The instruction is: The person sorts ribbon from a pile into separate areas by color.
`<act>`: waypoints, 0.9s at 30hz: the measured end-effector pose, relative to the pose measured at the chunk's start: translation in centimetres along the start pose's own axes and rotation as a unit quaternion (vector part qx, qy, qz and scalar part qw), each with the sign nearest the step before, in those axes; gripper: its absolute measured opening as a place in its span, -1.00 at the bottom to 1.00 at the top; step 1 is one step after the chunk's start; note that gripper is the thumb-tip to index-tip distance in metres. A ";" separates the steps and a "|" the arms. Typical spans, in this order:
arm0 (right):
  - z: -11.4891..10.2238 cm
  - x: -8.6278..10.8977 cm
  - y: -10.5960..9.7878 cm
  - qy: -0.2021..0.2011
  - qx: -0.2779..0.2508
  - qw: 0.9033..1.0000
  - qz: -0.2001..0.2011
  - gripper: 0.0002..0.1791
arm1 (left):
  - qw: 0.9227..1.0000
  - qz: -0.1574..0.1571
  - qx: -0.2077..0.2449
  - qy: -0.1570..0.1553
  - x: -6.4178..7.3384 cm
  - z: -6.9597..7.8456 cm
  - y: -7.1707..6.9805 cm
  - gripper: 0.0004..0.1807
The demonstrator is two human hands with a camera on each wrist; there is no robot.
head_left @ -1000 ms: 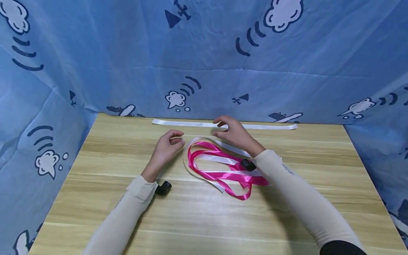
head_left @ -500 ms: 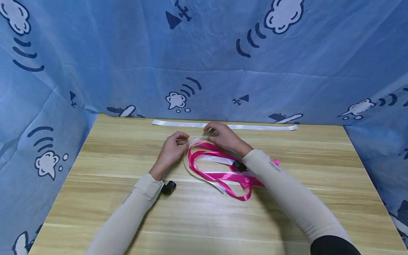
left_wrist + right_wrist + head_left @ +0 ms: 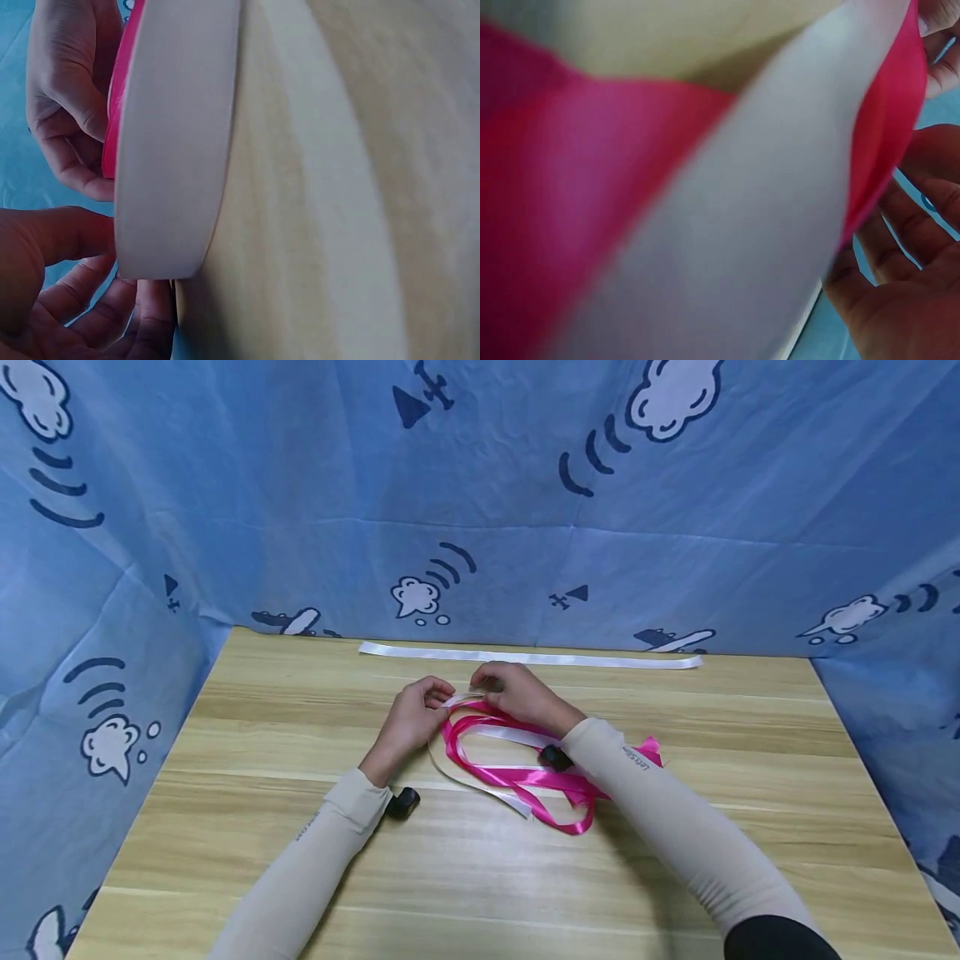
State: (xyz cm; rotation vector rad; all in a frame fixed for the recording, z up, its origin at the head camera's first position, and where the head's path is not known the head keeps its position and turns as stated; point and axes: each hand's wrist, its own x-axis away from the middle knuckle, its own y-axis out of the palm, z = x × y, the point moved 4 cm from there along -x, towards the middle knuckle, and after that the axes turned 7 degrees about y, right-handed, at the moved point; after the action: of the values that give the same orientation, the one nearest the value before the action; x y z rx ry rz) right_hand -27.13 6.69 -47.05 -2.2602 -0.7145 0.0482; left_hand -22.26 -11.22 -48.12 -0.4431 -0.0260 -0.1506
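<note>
A white ribbon and a pink ribbon lie in loose overlapping loops mid-table. At the far left bend of the loops, my left hand pinches the white ribbon's edge between thumb and fingers. A short way to its right, my right hand grips the same bend with thumb and curled fingertips. Close up in the left wrist view, the white ribbon stands wide, with pink showing behind its edge. The right wrist view has the white ribbon crossing over pink; the fingertips are partly hidden behind it.
A separate straight white ribbon strip lies along the back edge of the wooden table. A blue printed curtain hangs behind and at both sides. Small black wrist cameras sit close to the tabletop.
My hands have come together at the ribbon loops: the left moved right, the right moved left and toward me. Both have taken hold of the white ribbon's far bend.
</note>
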 end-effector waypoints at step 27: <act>0.1 0.4 -0.2 0.025 -0.040 0.998 0.031 -0.79 | 1.000 -0.009 0.012 -0.005 0.7 0.1 0.0 -0.87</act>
State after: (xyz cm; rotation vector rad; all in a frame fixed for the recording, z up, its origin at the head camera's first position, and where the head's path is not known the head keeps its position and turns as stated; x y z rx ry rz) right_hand -26.91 7.11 -46.95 -2.3513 -0.6307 -0.0079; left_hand -21.57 -11.26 -47.94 -0.4194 -0.0423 -0.1652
